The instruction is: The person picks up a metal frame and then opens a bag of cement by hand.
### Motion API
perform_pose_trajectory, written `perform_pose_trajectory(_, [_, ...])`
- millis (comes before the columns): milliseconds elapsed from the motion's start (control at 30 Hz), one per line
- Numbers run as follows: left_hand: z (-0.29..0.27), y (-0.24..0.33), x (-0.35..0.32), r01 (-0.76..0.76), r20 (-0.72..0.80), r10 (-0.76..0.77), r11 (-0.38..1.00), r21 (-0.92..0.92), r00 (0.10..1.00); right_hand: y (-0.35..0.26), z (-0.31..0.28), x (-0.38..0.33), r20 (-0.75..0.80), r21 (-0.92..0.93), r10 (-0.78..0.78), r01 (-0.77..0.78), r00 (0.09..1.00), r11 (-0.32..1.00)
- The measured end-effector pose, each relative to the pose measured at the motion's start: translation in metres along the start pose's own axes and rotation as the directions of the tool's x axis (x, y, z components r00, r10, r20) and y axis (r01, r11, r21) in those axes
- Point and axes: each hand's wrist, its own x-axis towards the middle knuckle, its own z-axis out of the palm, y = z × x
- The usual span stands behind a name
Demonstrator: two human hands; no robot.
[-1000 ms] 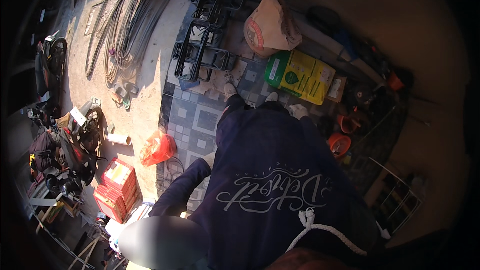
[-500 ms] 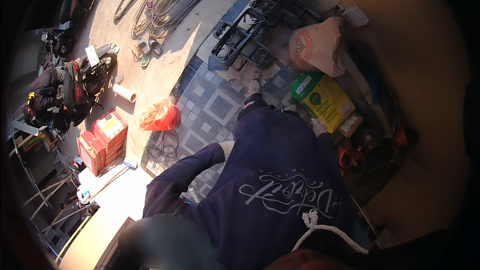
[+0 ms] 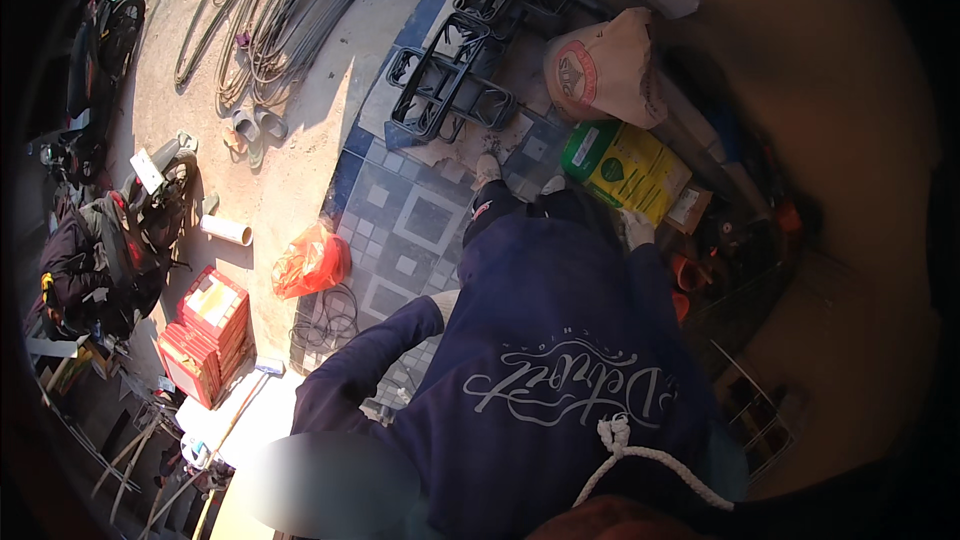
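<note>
My left hand [image 3: 446,302], in a pale glove, is at my left side. Most of it is behind the front of my dark blue hooded top [image 3: 560,310], so its fingers are hidden. On the other side, my right hand [image 3: 637,228], also in a pale glove, hangs low with its fingers loosely stretched out and nothing visible in it. Nearest to it is a yellow and green sack [image 3: 640,175]; I cannot tell whether they touch. Below me, my shoes [image 3: 487,170] stand on the patterned grey tile floor [image 3: 425,225].
Black metal frames [image 3: 450,90] and a brown paper sack [image 3: 605,65] lie ahead. An orange plastic bag [image 3: 312,262], thin coiled wire [image 3: 325,318] and stacked red boxes [image 3: 205,335] are on the left. Farther off are a white pipe [image 3: 227,230], a motorbike [image 3: 110,250], sandals [image 3: 255,130] and long cables [image 3: 270,20].
The view has shifted: the frames and sacks appear farther left and higher, the red boxes lower. Both hands stay low at my sides.
</note>
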Motion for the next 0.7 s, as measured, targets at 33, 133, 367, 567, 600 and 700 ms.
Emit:
perform_pose_trajectory(33, [-0.002, -0.002, 0.002, -0.004, 0.019, 0.004, 1.0, -0.01, 1.0, -0.003, -0.005, -0.012, -0.058, 0.041, 0.019, -0.017, 0.998, 0.999])
perform_pose_trajectory(133, [-0.012, -0.002, 0.007, 0.0, 0.051, 0.002, 0.999, -0.038, 0.999, 0.01, -0.039, -0.01, -0.057, -0.024, 0.102, -0.104, 0.993, 0.994])
perform_pose_trajectory(367, [-0.049, 0.006, 0.003, 0.116, 0.14, -0.104, 0.989, -0.086, 0.985, 0.01, -0.057, 0.019, -0.148, 0.216, 0.164, -0.13, 0.975, 0.968])
perform_pose_trajectory(567, [-0.105, 0.022, 0.038, 0.399, 0.219, -0.366, 0.907, -0.134, 0.905, -0.047, -0.063, 0.097, -0.095, 0.221, 0.017, 0.005, 0.995, 0.975])
perform_pose_trajectory(600, [-0.123, 0.027, 0.049, 0.48, 0.246, -0.437, 0.864, -0.151, 0.865, -0.062, -0.064, 0.11, -0.087, 0.181, 0.012, 0.004, 0.996, 0.983])
perform_pose_trajectory(700, [-0.196, 0.061, 0.105, 0.914, 0.304, -0.863, 0.367, -0.173, 0.404, -0.105, -0.065, 0.138, -0.117, -0.062, -0.056, 0.049, 0.992, 0.997])
